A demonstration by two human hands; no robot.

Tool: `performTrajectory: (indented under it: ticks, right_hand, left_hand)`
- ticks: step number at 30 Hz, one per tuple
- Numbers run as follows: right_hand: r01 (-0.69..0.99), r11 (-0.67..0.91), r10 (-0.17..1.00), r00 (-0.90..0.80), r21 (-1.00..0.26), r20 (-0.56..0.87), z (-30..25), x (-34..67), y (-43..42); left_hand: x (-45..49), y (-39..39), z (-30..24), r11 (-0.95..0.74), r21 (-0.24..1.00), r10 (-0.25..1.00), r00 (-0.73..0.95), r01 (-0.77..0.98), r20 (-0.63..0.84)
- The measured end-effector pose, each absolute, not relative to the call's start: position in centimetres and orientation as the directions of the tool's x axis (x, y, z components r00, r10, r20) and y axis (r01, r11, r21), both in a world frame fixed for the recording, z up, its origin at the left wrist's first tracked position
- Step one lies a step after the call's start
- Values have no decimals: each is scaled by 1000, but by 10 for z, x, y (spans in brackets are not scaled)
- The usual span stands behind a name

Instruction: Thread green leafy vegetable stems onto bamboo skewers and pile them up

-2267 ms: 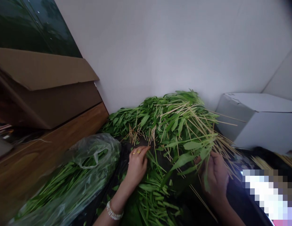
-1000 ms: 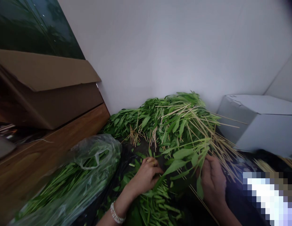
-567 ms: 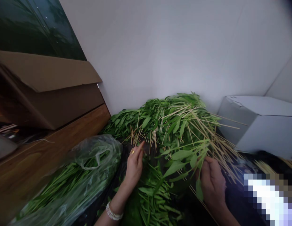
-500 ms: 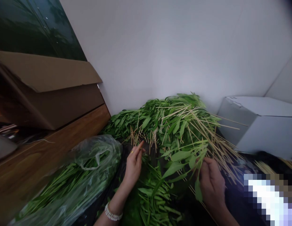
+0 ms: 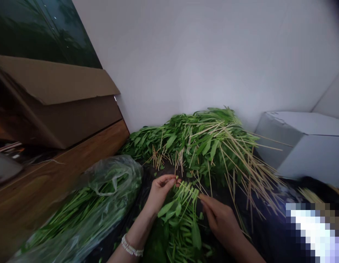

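Note:
My left hand (image 5: 159, 191) and my right hand (image 5: 219, 218) meet over a black sheet. Between them lies a thin bamboo skewer (image 5: 189, 190) with several green stems threaded side by side on it. The left fingertips pinch its left end. The right thumb and forefinger pinch its right end. Leaves of the threaded greens (image 5: 173, 208) hang down toward me. Behind the hands rises a big pile of skewered greens (image 5: 204, 146) with many bare stick ends (image 5: 251, 175) fanning right. Loose cut stems (image 5: 177, 237) lie below the hands.
A clear plastic bag of greens (image 5: 84, 204) lies at the left, beside a wooden ledge (image 5: 62, 164) and an open cardboard box (image 5: 54, 102). A white box (image 5: 303, 142) stands at the right against the white wall. A pearl bracelet (image 5: 131, 248) circles my left wrist.
My right hand let go of the leafy bunch at the pile and moved left. My left hand came back from the short sticks. Both now pinch one skewer of stems.

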State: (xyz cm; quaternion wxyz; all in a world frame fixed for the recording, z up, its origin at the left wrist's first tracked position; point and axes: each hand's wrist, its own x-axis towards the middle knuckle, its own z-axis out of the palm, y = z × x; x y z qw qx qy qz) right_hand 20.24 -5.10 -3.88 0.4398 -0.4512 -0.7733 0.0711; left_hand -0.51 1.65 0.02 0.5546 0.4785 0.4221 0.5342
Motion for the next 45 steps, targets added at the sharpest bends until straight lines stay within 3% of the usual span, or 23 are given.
performTrajectory:
  ticks: [36,45]
  right_hand:
    - [712,533,783,-211,-457,585,-45,203,-52]
    - [709,514,790,-174,-482,588,-44,200,-54]
  left_hand:
    - [-4,14,3,-68,990,991,105,-126,81]
    - [-2,10,2,-82,996,994,66,-16,83]
